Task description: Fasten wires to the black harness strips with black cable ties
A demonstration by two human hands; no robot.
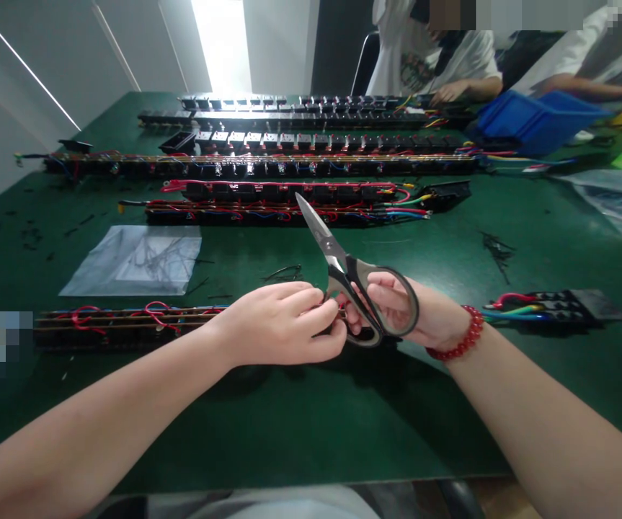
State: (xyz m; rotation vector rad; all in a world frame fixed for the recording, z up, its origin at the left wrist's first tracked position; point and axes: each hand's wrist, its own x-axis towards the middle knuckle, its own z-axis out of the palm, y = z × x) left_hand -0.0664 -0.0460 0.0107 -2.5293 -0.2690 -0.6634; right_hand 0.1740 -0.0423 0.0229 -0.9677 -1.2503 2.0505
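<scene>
My right hand has its fingers through the handles of a pair of scissors. The blades are closed together and point up and to the left. My left hand is closed, its fingertips pinched close to the right fingertips; what lies between them is hidden. Beneath both hands runs a long black wired strip with red, blue and brown wires along its top. At its right end, coloured leads run into a black connector block.
Several similar wired strips lie in rows farther back. A plastic bag with thin black ties sits at left, and loose black ties at right. A blue bin stands far right, near co-workers' arms.
</scene>
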